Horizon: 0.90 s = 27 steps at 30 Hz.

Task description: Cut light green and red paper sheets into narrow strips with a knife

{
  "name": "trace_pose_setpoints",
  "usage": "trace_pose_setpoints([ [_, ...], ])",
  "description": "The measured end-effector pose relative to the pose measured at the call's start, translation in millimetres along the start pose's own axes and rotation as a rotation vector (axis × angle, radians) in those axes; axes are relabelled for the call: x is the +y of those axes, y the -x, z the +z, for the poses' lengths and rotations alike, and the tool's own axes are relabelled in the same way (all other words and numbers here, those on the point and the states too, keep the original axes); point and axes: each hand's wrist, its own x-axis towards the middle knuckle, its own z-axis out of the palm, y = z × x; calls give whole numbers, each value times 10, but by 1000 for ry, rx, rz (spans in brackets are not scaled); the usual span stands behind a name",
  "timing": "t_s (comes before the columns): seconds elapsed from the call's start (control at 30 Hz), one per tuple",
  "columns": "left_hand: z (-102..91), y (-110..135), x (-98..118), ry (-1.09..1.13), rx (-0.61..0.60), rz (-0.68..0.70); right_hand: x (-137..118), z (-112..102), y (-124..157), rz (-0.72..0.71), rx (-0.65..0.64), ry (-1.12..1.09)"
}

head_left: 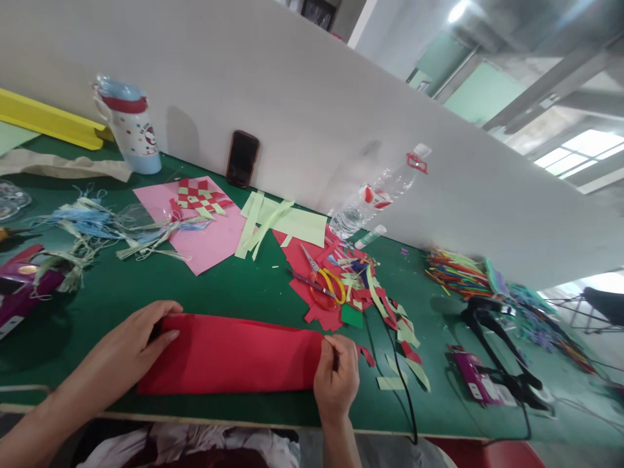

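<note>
Along the counter's front edge (195,409): red paper (238,357) — keep layers flush
Left hand (146,330): pinches one end
Right hand (338,372): pinches the other

The left grip (142,337) and right grip (338,374) hold opposite ends of red paper (236,357) near scissors (316,266).

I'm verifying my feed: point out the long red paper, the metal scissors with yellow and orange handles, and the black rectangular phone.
Red paper (238,357): head view, middle of its face.
Scissors (320,270): head view, where blades meet handles.
Phone (242,159): head view, screen centre.
</note>
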Motion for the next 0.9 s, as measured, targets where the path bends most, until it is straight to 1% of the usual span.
trace_pose_setpoints([
  [0.07,17,-15,-2,35,-14,1,9,-30,7,-14,23,-3],
  [0.17,-3,-73,15,96,-69,34,12,-77,3,-49,56,-14],
  [0.27,-84,-163,66,174,-124,55,13,-126,-21,-74,83,-20],
  [0.33,-151,-212,114,230,-138,40,27,-154,-38,-75,94,-13],
  [0.47,-254,-227,218,355,-171,-83,96,-188,-43,-42,116,16],
  [0.6,-284,-176,324,501,-209,-239,170,-195,-8,15,124,40],
  [0.77,-271,-141,408,636,-171,-402,199,-173,24,61,108,33],
  [0.9,-267,-122,406,705,-141,-478,205,-151,33,81,98,25],
])
